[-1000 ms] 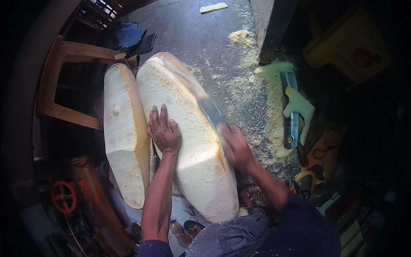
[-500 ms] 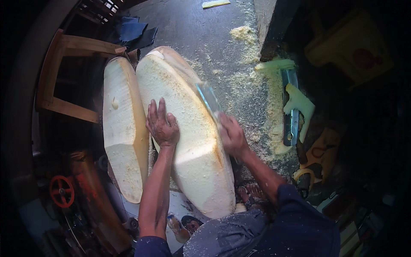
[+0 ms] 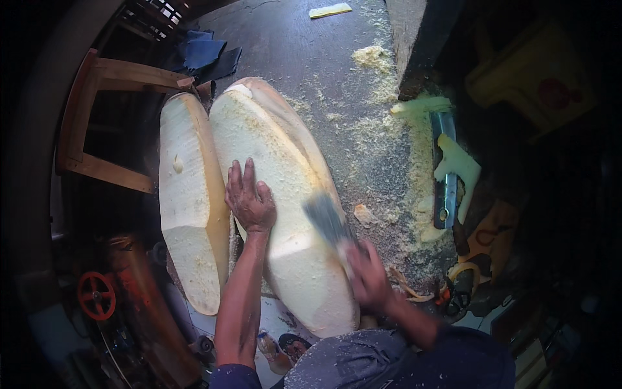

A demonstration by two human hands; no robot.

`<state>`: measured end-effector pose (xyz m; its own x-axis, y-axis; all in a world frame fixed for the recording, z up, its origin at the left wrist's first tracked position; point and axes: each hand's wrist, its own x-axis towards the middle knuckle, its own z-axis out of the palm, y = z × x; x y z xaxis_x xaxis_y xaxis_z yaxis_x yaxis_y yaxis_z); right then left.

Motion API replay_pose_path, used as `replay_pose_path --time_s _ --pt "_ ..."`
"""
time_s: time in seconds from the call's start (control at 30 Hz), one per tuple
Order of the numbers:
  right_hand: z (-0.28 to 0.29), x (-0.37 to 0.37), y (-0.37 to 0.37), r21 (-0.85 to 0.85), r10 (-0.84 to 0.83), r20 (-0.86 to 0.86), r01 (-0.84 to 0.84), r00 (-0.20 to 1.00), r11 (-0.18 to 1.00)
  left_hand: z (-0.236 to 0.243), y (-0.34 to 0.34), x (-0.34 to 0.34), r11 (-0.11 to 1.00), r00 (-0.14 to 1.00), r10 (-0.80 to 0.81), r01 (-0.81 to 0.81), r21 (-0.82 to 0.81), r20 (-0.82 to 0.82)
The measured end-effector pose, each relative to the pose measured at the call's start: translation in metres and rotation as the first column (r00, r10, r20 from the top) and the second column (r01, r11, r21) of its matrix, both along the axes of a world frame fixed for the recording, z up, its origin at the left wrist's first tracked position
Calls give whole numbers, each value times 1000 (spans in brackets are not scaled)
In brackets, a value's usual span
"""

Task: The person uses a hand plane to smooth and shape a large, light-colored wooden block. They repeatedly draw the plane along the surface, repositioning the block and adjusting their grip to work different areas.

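A long pale foam seat cushion (image 3: 265,152) lies on the dusty work surface, its far end rounded and a ridge crossing its near part. My left hand (image 3: 251,206) rests on its top with the fingers stretched out. Closed round the near end of a flat metal blade (image 3: 326,219), my right hand (image 3: 370,272) is at the cushion's right edge. The blade lies slantwise over that edge, blurred by motion, so its exact kind is unclear. Close on the left is a second, narrower foam cushion (image 3: 184,201).
Foam crumbs (image 3: 374,58) and a loose scrap (image 3: 366,215) litter the surface. At the right lie a long metal strip (image 3: 444,172) and a pale foam offcut (image 3: 459,165). A wooden frame (image 3: 113,172) stands left, above a red handwheel (image 3: 96,295). Dark cloth (image 3: 202,52) lies at the far left.
My right hand has drawn the blade nearer to me, and the blade now slants across the cushion's edge. A foam scrap shows on the surface beside it. My left hand keeps its place.
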<state>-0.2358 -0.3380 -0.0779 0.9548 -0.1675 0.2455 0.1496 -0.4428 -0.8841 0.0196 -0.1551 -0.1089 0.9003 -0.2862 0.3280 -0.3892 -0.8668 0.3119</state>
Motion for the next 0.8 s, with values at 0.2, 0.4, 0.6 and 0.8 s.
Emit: replay_pose_path --time_s 0.2,0.4,0.6,0.8 --pt "-26 77 -22 -48 -94 -135 88 986 995 -1 1 -1 997 999 -21 18 73 30" --pt "0 9 -5 -50 64 -5 -64 998 997 1 1 2 1000 1000 -14 14 8 9" --pt "-27 83 -22 -32 -69 -134 65 989 997 2 -2 3 997 999 -30 28 67 20" --pt "-14 18 -5 -18 9 37 -9 999 1000 -1 3 2 999 1000 -24 24 38 -13"
